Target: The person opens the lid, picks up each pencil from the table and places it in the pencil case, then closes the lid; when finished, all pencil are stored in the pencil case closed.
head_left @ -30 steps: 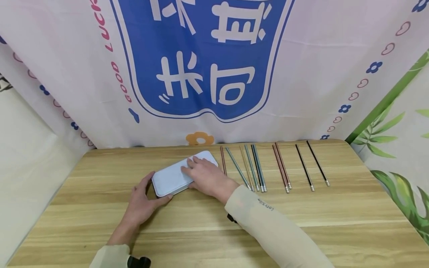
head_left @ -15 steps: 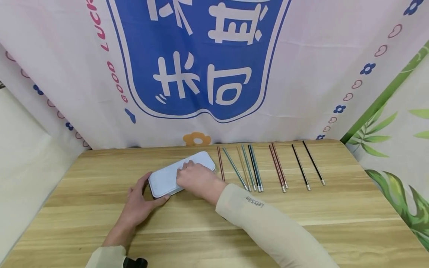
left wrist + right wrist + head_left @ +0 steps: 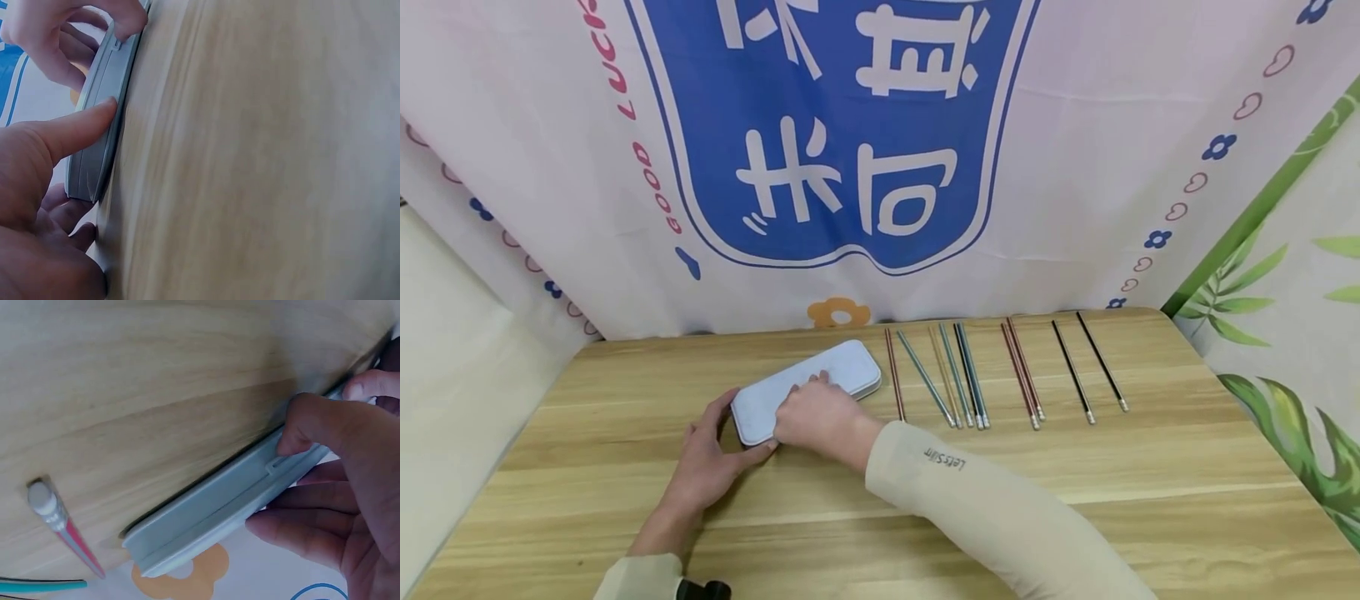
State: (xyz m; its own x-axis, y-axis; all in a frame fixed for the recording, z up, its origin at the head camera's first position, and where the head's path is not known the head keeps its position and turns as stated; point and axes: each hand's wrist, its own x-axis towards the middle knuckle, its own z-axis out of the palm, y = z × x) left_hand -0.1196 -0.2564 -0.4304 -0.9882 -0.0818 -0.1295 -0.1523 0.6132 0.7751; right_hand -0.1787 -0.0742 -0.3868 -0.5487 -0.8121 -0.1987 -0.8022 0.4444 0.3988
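Observation:
A pale blue pencil case (image 3: 767,398) lies closed and slantwise on the wooden table (image 3: 805,533). My left hand (image 3: 703,458) grips its left end; in the left wrist view the thumb lies on the front wall and other fingers are around the end. Over the case's front side is my right hand (image 3: 820,421), with bent fingers on the lid. In the right wrist view, the right thumb (image 3: 300,428) presses the front wall (image 3: 200,503) beside a small catch (image 3: 270,467), while fingers touch the lid. The lid looks level in the head view.
Right of the case lie a red pencil (image 3: 894,375), a teal pencil (image 3: 925,377), a group of mixed colours, two red pencils (image 3: 1021,371) and two black pencils (image 3: 1073,371), erasers toward me. A printed cloth (image 3: 1075,167) hangs behind the table.
My right hand has slid left along the case, its fingers going from spread on the lid to bent. The left hand keeps its grip; the case stays about where it was.

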